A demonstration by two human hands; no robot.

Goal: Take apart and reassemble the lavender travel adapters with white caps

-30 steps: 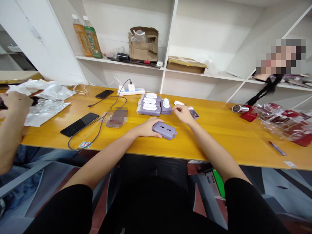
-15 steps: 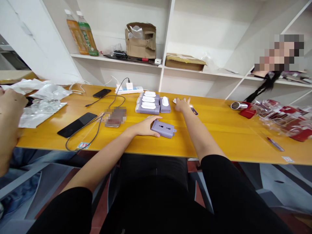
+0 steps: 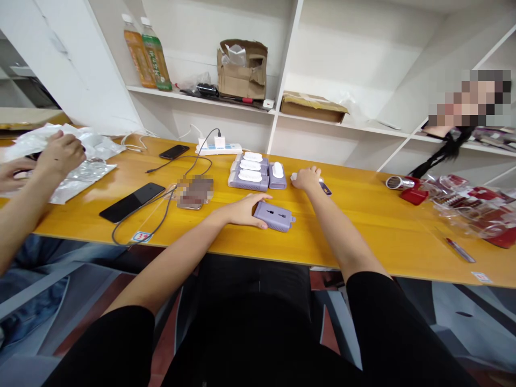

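My left hand (image 3: 246, 210) grips the left end of a purple plastic box (image 3: 274, 216) lying near the table's front edge. Two dark slot marks show on its top, and a small tab sticks out at its right end. Farther back, my right hand (image 3: 307, 178) has its fingers curled down over a small white piece (image 3: 294, 176), mostly hidden beneath them. A dark flat tag-like piece (image 3: 325, 187) pokes out at the right of that hand. Left of it stand several purple boxes (image 3: 250, 185) topped with white oval bristled brushes (image 3: 250, 176), one on a separate box (image 3: 277, 183).
Phones (image 3: 132, 202), a grey cable (image 3: 161, 226) and a power strip (image 3: 220, 149) lie to the left. Another person's hand (image 3: 62, 156) works over clear plastic bags (image 3: 91, 171) there. Red-and-clear packages (image 3: 475, 201) and a pen (image 3: 460, 250) lie on the right. Shelves (image 3: 346, 121) rise behind.
My right hand's fingers have gone from spread to curled over the white piece. My left hand stays on the purple box. The other person's hand has moved right; the camera view has shifted slightly.
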